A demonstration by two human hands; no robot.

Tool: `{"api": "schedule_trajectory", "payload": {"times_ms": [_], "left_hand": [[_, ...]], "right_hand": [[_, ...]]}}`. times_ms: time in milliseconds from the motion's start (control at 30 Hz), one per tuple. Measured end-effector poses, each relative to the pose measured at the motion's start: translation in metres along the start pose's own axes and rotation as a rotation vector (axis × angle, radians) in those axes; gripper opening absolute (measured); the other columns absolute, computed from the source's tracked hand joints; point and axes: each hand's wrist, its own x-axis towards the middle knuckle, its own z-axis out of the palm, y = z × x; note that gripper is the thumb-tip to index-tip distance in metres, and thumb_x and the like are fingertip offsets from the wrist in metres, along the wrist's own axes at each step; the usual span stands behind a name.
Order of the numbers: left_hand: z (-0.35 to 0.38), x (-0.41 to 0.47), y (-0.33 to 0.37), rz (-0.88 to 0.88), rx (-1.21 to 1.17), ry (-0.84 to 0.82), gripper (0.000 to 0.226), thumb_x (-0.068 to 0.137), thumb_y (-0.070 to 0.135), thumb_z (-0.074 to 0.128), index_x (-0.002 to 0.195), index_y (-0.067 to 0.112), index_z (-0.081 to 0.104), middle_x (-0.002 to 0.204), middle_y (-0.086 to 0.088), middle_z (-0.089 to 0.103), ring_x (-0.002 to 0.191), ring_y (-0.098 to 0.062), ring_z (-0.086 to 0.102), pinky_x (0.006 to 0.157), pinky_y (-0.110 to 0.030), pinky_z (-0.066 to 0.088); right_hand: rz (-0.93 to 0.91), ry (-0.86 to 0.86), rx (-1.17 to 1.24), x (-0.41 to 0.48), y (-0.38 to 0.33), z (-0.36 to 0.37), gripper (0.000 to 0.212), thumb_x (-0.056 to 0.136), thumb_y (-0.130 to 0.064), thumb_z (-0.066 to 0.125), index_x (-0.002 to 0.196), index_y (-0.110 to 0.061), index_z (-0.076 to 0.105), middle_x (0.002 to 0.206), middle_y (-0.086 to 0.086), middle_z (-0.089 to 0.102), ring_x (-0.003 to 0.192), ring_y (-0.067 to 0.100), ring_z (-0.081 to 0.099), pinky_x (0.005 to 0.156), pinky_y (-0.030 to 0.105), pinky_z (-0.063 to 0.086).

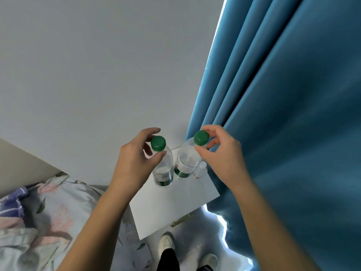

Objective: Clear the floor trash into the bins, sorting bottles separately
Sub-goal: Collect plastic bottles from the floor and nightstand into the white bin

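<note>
Pinching left bottle (pixel 163 171) and right bottle (pixel 185 163) near their caps

left bottle (pixel 163 171) beside right bottle (pixel 185 163) on table (pixel 175 208), curtain (pixel 283 114) right, bed (pixel 39 222) left

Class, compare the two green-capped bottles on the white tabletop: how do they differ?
The left bottle is pinched near its cap by the left hand, the right bottle by the right hand. The right bottle stands next to a small white bottle; the left bottle does not. Both are clear with green caps and green-banded labels.
</note>
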Motion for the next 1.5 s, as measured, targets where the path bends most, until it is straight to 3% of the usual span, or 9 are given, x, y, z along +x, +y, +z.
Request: {"api": "schedule_trajectory", "payload": {"times_ms": [200, 367, 600, 900, 967, 1167, 1300, 1400, 1500], "left_hand": [[0.009, -0.008, 0.028, 0.095, 0.058, -0.058, 0.043, 0.075, 0.013, 0.077, 0.114, 0.026, 0.064, 0.082, 0.025, 0.056, 0.075, 0.004, 0.051, 0.063, -0.003, 0.035], [0.023, -0.028, 0.051, 0.16, 0.07, -0.058, 0.046, 0.075, 0.018, 0.077, 0.116, 0.031, 0.062, 0.092, 0.011, 0.061, 0.084, 0.005, 0.053, 0.068, -0.003, 0.035], [0.054, -0.082, 0.093, 0.235, -0.01, -0.099, 0.049, 0.076, 0.018, 0.078, 0.119, 0.032, 0.059, 0.104, 0.017, 0.064, 0.097, 0.008, 0.055, 0.083, 0.001, 0.033], [0.104, -0.081, 0.147, 0.406, -0.084, -0.389, 0.045, 0.078, 0.021, 0.076, 0.117, 0.035, 0.059, 0.097, 0.038, 0.052, 0.09, 0.029, 0.046, 0.075, 0.001, 0.035], [0.118, -0.068, 0.163, 0.481, -0.095, -0.471, 0.043, 0.078, 0.021, 0.076, 0.118, 0.032, 0.061, 0.097, 0.036, 0.055, 0.088, 0.023, 0.051, 0.074, 0.006, 0.033], [0.153, -0.043, 0.195, 0.657, -0.196, -0.688, 0.049, 0.079, 0.023, 0.075, 0.125, 0.031, 0.06, 0.108, 0.016, 0.065, 0.093, -0.004, 0.064, 0.084, -0.004, 0.042], [0.17, -0.052, 0.202, 0.714, -0.261, -0.822, 0.049, 0.078, 0.02, 0.076, 0.124, 0.031, 0.061, 0.106, 0.015, 0.066, 0.093, -0.007, 0.066, 0.089, -0.018, 0.05], [0.18, -0.065, 0.21, 0.74, -0.265, -0.904, 0.049, 0.078, 0.02, 0.076, 0.123, 0.031, 0.061, 0.105, 0.016, 0.066, 0.092, -0.004, 0.066, 0.085, -0.004, 0.043], [0.189, -0.08, 0.22, 0.737, -0.304, -0.989, 0.048, 0.078, 0.016, 0.075, 0.121, 0.032, 0.062, 0.103, 0.018, 0.066, 0.094, -0.002, 0.066, 0.084, -0.003, 0.045]], "right_hand": [[0.01, 0.027, 0.04, -0.027, 0.006, -0.032, 0.037, 0.077, -0.014, 0.076, 0.107, -0.029, 0.06, 0.098, -0.009, 0.065, 0.084, 0.014, 0.055, 0.052, 0.002, 0.041], [-0.023, 0.079, 0.015, -0.052, 0.018, -0.061, 0.036, 0.076, -0.017, 0.076, 0.107, -0.028, 0.061, 0.097, -0.015, 0.066, 0.088, 0.003, 0.058, 0.073, 0.0, 0.036], [-0.005, 0.227, 0.064, -0.116, 0.037, -0.116, 0.038, 0.076, -0.017, 0.076, 0.107, -0.031, 0.06, 0.097, -0.02, 0.066, 0.091, -0.002, 0.058, 0.076, -0.001, 0.035], [0.16, 0.464, 0.003, -0.171, 0.05, -0.172, 0.039, 0.077, -0.016, 0.075, 0.11, -0.029, 0.061, 0.098, -0.022, 0.065, 0.096, -0.006, 0.058, 0.08, 0.001, 0.036], [0.212, 0.561, 0.003, -0.177, 0.048, -0.181, 0.038, 0.077, -0.014, 0.075, 0.108, -0.03, 0.061, 0.097, -0.024, 0.065, 0.094, -0.007, 0.058, 0.082, 0.002, 0.038], [0.34, 0.815, -0.004, -0.199, 0.044, -0.187, 0.038, 0.075, -0.006, 0.077, 0.097, -0.032, 0.061, 0.085, -0.028, 0.064, 0.085, -0.01, 0.058, 0.079, 0.002, 0.039], [0.406, 0.906, -0.025, -0.22, 0.043, -0.186, 0.038, 0.075, -0.004, 0.077, 0.099, -0.029, 0.061, 0.091, -0.02, 0.065, 0.086, -0.009, 0.058, 0.081, 0.002, 0.039], [0.455, 0.967, -0.036, -0.238, 0.043, -0.19, 0.036, 0.075, -0.004, 0.077, 0.103, -0.023, 0.063, 0.092, -0.018, 0.065, 0.083, -0.01, 0.058, 0.08, 0.003, 0.04], [0.502, 1.04, -0.066, -0.259, 0.045, -0.195, 0.037, 0.075, -0.009, 0.077, 0.102, -0.029, 0.062, 0.092, -0.021, 0.065, 0.084, -0.005, 0.059, 0.08, 0.007, 0.044]]}}
